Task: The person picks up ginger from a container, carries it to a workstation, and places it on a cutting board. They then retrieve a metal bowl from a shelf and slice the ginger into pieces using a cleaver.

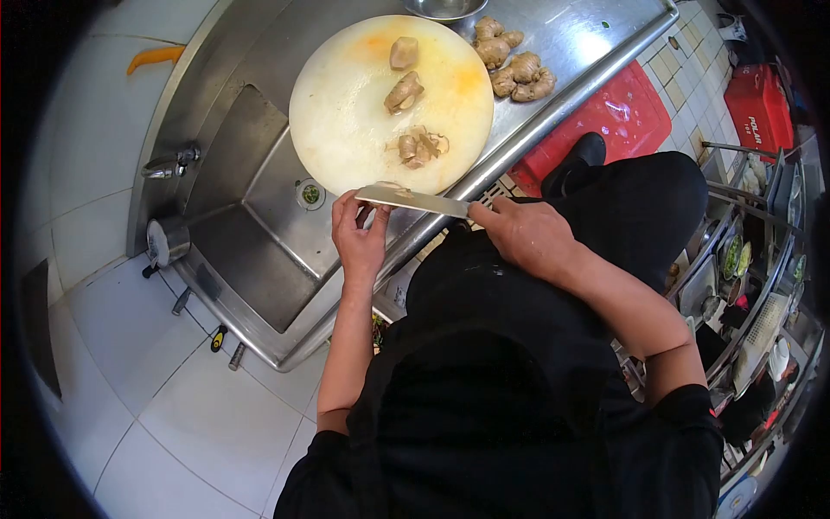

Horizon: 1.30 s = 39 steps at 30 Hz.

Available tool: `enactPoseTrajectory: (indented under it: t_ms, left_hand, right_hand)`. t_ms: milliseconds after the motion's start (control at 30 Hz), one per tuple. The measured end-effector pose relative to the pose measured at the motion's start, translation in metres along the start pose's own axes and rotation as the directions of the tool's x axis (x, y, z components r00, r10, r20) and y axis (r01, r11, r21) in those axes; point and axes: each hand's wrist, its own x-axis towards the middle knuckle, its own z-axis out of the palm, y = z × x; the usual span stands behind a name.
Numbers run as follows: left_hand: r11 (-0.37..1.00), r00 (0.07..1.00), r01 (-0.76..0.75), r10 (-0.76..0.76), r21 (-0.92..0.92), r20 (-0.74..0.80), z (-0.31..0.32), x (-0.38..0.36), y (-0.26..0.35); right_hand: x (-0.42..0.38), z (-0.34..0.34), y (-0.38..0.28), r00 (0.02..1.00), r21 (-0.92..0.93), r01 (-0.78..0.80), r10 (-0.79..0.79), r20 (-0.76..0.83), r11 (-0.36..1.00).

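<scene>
My right hand (529,233) is wrapped round the handle of a knife (419,201), its broad blade pointing left. At the near edge of the round cutting board (333,108), my left hand (359,233) has its fingers curled round a small piece of ginger (393,186), mostly hidden behind the blade. A peeled ginger piece (404,54) lies on the far part of the board. Closer in is a partly peeled ginger piece (404,92), then a small heap of ginger peelings (420,148). Knobbly unpeeled ginger roots (524,76) sit on the metal counter beside the board.
The board rests over a steel sink (251,259) with a drain strainer (309,195) holding green scraps. A tap (171,163) is on the left, a metal bowl (443,7) at the back. A red plastic lid or box (618,121) and a loaded rack (743,285) stand right.
</scene>
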Motion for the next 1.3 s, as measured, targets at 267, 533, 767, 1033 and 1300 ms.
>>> enactPoseTrajectory:
  t_ms: [267, 533, 767, 1033, 1300]
  left_hand:
    - [0.998, 0.998, 0.054, -0.054, -0.023, 0.02, -0.001, 0.003, 0.004]
    - [0.994, 0.994, 0.1, -0.097, -0.053, 0.042, -0.003, 0.004, 0.007]
    - [0.989, 0.99, 0.121, -0.114, -0.081, 0.079, -0.006, 0.006, 0.002]
    - [0.998, 0.991, 0.041, -0.035, -0.044, 0.131, -0.009, 0.008, -0.001]
    - [0.986, 0.996, -0.054, 0.042, 0.157, 0.082, 0.003, 0.01, 0.004]
  right_hand:
    - [0.004, -0.006, -0.001, 0.995, -0.017, 0.004, -0.002, 0.096, 1.0]
    - [0.028, -0.001, 0.002, 0.99, 0.049, -0.009, 0.002, 0.142, 0.999]
    - [0.064, -0.001, 0.027, 0.971, 0.331, -0.055, -0.027, 0.237, 0.942]
    - [0.07, 0.019, 0.038, 0.977, 0.452, -0.073, -0.028, 0.213, 0.889]
    - [0.035, 0.003, 0.022, 0.987, 0.301, -0.157, 0.14, 0.076, 0.941]
